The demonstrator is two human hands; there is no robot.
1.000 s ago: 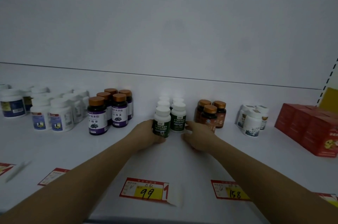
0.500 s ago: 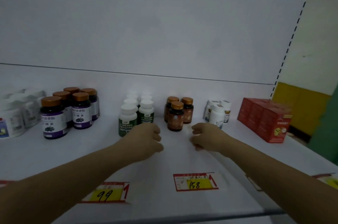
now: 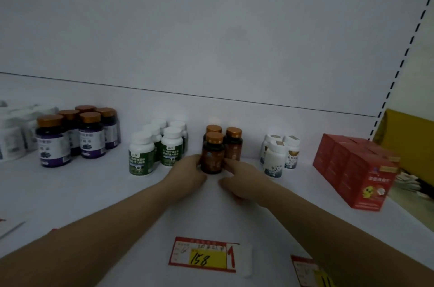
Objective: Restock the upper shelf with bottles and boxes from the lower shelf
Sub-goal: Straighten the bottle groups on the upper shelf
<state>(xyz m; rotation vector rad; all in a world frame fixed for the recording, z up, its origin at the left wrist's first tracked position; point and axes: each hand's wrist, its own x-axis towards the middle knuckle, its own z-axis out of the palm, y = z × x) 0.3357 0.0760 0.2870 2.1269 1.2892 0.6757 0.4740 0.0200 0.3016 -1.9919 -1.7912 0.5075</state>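
A dark brown bottle [image 3: 212,154] with a copper cap stands at the front of a group of three on the white shelf [image 3: 94,193]. My left hand [image 3: 187,173] touches its left side and my right hand [image 3: 242,180] touches its right side, fingers curled toward it. Two more brown bottles [image 3: 233,143] stand right behind. Left of them is a cluster of white-capped bottles with green labels [image 3: 141,154].
Purple-labelled bottles with copper caps [image 3: 54,141] stand further left, white bottles [image 3: 273,157] to the right, and red boxes [image 3: 357,169] at the far right. Price tags [image 3: 203,255] lie along the shelf's front edge. A white back panel rises behind.
Both hands left the green-labelled bottles, moved right, and now close around the front brown bottle. The view shifted right with them.
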